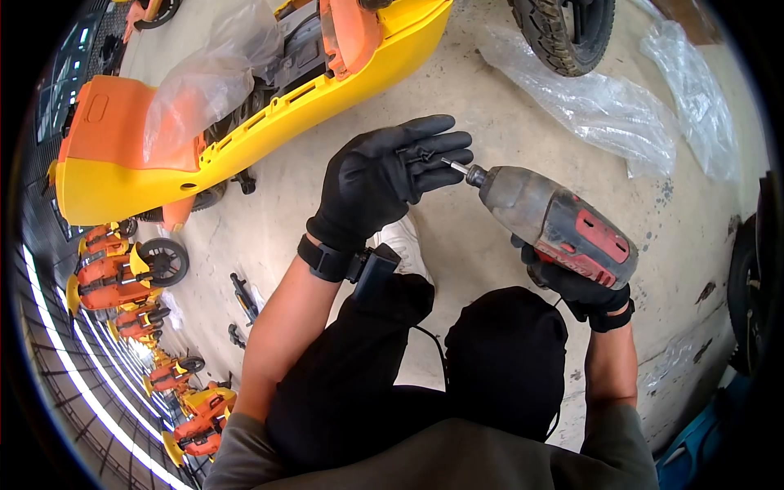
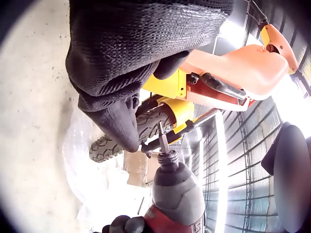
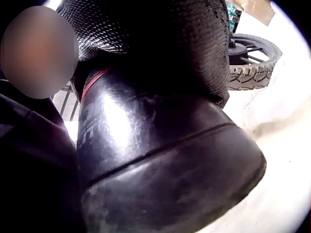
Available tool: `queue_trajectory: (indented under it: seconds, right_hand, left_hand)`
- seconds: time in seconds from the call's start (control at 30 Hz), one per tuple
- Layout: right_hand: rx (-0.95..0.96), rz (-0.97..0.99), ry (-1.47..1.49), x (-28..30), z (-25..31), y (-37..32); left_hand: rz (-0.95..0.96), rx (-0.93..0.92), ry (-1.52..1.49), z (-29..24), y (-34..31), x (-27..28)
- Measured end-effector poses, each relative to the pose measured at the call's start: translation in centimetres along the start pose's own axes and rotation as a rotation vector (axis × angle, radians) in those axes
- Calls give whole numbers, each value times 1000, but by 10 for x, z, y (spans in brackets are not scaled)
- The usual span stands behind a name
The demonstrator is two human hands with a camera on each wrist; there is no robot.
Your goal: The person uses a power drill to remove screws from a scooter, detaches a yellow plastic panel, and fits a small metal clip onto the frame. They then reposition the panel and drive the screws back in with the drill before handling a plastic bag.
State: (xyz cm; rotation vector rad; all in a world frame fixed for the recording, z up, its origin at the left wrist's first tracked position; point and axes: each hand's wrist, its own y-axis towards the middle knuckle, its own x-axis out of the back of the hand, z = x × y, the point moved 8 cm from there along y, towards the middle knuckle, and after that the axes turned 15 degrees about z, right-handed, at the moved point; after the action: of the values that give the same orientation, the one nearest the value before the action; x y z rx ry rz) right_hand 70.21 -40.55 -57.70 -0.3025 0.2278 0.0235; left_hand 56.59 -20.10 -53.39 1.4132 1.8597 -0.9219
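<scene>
My gloved right hand [image 1: 576, 286] grips the handle of a red and grey cordless impact driver [image 1: 539, 212], whose bit [image 1: 456, 166] points left. In the right wrist view the driver's dark battery base [image 3: 170, 179] fills the foreground under the glove. My gloved left hand [image 1: 363, 180] is palm up with its fingers extended, and a few small dark screws [image 1: 415, 155] lie across them. The bit's tip is right beside the left fingers. The left wrist view shows the bit [image 2: 163, 138] just beyond the black glove [image 2: 121, 63].
A yellow and orange scooter body [image 1: 286, 122] lies ahead on the left, partly under clear plastic wrap [image 1: 204, 90]. More plastic wrap [image 1: 588, 106] lies on the floor near a tyre [image 1: 567, 41]. Several orange scooters [image 1: 114, 273] stand along the left. Another wheel [image 1: 743, 286] is at right.
</scene>
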Motion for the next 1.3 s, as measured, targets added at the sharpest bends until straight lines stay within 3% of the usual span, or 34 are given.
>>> queue_trajectory:
  seconds: [0.07, 0.17, 0.37, 0.7, 0.8, 0.87, 0.97, 1.1, 1.17, 1.3]
  right_hand:
    - [-132, 51, -109, 0, -13, 0]
    - [3, 11, -53, -5, 3, 4]
    - [-60, 8, 62, -9, 0, 8]
    - [-37, 7, -13, -7, -3, 8]
    - [-14, -7, -90, -3, -1, 8]
    - [50, 42, -529, -5, 4, 6]
    - [112, 11, -688, -11, 28, 6]
    - [6, 52, -665, -10, 18, 6]
    - [-192, 48, -317, -5, -2, 3]
    - [-81, 18, -118, -3, -6, 2]
  left_hand:
    - [33, -15, 15, -1, 0, -4]
    - [-33, 19, 137, 1, -3, 4]
    - [-77, 40, 177, 0, -8, 7]
    - [-89, -26, 201, -6, -13, 9]
    - [-60, -41, 180, -5, -13, 10]
    - [-55, -40, 154, -5, -13, 10]
    - [-84, -16, 185, -5, -13, 9]
    - [-199, 46, 274, -4, -19, 18]
    - [-238, 69, 298, -2, -21, 22]
    - [-247, 31, 283, -4, -20, 21]
